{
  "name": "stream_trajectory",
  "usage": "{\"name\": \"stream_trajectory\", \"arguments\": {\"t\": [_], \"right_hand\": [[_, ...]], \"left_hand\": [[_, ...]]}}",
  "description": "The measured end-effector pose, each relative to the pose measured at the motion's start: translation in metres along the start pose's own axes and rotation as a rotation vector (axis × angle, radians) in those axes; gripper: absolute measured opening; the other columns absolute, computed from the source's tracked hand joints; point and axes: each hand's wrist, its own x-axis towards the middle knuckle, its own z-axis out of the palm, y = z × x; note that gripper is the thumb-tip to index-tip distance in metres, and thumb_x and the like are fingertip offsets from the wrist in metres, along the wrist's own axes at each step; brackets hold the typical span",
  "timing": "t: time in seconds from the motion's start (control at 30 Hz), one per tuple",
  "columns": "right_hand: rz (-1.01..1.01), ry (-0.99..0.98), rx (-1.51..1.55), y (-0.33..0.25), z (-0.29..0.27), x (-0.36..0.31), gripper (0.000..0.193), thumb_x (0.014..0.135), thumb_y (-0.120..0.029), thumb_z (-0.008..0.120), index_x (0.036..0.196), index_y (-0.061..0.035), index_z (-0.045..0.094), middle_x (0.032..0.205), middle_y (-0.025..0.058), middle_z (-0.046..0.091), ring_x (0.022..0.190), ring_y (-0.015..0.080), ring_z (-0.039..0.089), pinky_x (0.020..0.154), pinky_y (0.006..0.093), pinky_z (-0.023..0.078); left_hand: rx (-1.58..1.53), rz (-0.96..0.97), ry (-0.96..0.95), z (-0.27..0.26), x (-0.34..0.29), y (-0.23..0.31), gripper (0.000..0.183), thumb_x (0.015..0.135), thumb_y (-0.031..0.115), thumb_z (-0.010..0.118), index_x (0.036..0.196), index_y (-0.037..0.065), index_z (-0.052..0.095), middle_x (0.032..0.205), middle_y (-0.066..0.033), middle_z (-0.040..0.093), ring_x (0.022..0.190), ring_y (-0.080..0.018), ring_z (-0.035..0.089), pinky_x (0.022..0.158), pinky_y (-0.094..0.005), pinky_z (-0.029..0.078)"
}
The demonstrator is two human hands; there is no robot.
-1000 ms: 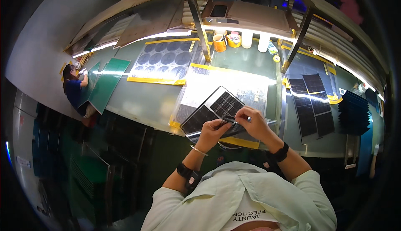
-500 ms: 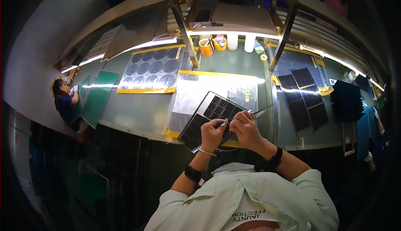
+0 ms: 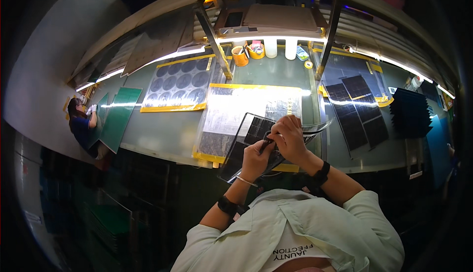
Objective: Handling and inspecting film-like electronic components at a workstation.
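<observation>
A dark film sheet [image 3: 257, 129] with rectangular blocks and a clear border is held tilted above the near edge of the bench. My left hand [image 3: 254, 160] is closed in a pinch at its near side, thumb raised. Close beside it, my right hand [image 3: 289, 139] is also closed, its fingers bent down against the sheet. Between the fingertips of both hands there is a small dark part, too hidden to make out. A clear, curled film edge [image 3: 319, 128] sticks out to the right past my right hand.
Beneath lies a yellow-taped sheet [image 3: 231, 144] on the glass bench [image 3: 157, 129]. A sheet with dark circles [image 3: 180, 82] lies left, dark panels [image 3: 357, 109] right. Orange tubs [image 3: 240, 55] and white bottles [image 3: 290, 48] stand behind. A co-worker [image 3: 81, 122] handles green boards [image 3: 120, 117] at far left.
The film sheet has shifted right and turned. My left hand has moved slightly right and down, and my right hand has risen a little. The clear edge now curls farther out.
</observation>
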Motion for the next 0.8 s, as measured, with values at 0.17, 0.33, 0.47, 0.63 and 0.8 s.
{"name": "stream_trajectory", "arguments": {"t": [0.17,0.33,0.47,0.63,0.8], "right_hand": [[0.269,0.149,0.171,0.005,0.011,-0.008,0.016,0.075,-0.002,0.064,0.078,-0.004,0.049,0.083,0.0082,0.051,0.079,0.0228,0.05,0.078,0.0322,0.039],[0.639,0.24,0.577,0.017,0.013,-0.017,0.01,0.088,-0.007,0.057,0.081,-0.005,0.051,0.088,0.0044,0.057,0.088,0.0159,0.055,0.083,0.0285,0.042],[1.068,0.631,1.211,0.026,-0.029,0.015,0.014,0.094,-0.014,0.05,0.083,-0.0081,0.055,0.076,0.0045,0.057,0.07,0.0111,0.055,0.061,0.0244,0.045],[0.836,0.42,1.389,0.09,-0.098,-0.001,0.014,0.095,-0.019,0.051,0.083,-0.0118,0.053,0.063,-0.001,0.047,0.045,0.0062,0.035,0.041,0.021,0.028],[0.838,0.63,1.134,0.123,-0.148,-0.007,0.013,0.094,-0.018,0.051,0.082,-0.0112,0.051,0.06,-0.0015,0.043,0.045,0.0071,0.032,0.041,0.021,0.027]], "left_hand": [[0.214,0.108,0.03,0.008,0.004,0.009,0.02,0.086,0.016,0.061,0.076,-0.002,0.061,0.056,-0.0158,0.054,0.044,-0.0203,0.048,0.046,-0.0321,0.038],[0.28,0.145,0.018,0.013,0.008,0.012,0.021,0.085,0.016,0.061,0.074,-0.001,0.06,0.054,-0.0159,0.051,0.044,-0.0232,0.047,0.047,-0.0339,0.038],[0.277,0.028,-0.01,-0.001,0.001,0.02,0.022,0.085,0.018,0.062,0.076,-0.002,0.061,0.055,-0.0162,0.052,0.046,-0.0176,0.049,0.047,-0.0345,0.038],[0.263,0.11,0.057,-0.052,0.007,0.04,0.025,0.085,0.02,0.063,0.078,-0.004,0.062,0.058,-0.0165,0.056,0.052,-0.0131,0.049,0.051,-0.0326,0.04],[0.361,0.087,0.125,-0.088,-0.004,0.07,0.022,0.084,0.018,0.063,0.086,-0.004,0.065,0.067,-0.014,0.064,0.061,-0.011,0.056,0.057,-0.0305,0.044]]}}
